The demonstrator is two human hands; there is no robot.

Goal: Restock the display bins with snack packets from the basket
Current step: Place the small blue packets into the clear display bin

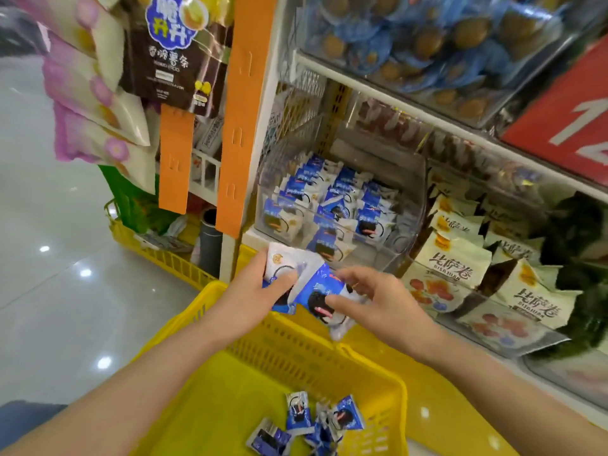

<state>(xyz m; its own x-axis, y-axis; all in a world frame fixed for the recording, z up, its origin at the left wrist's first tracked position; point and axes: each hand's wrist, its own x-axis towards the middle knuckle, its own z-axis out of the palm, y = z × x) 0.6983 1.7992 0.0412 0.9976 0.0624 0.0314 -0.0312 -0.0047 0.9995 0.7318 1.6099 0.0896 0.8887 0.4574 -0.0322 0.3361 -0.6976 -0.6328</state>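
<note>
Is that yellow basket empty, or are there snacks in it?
Not empty, but nearly so: a few blue-and-white packets lie on the bottom of the yellow basket, and most of its floor is bare.

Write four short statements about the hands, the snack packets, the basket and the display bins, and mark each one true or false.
1. The left hand and the right hand both grip blue-and-white snack packets above the yellow plastic basket. True.
2. That basket has nothing in it. False: a few loose packets lie on its floor.
3. The clear plastic bin behind the hands already holds packets of the same blue-and-white kind. True.
4. Blue packets also fill the space right of that bin. False: cream-coloured packets sit there.
</note>
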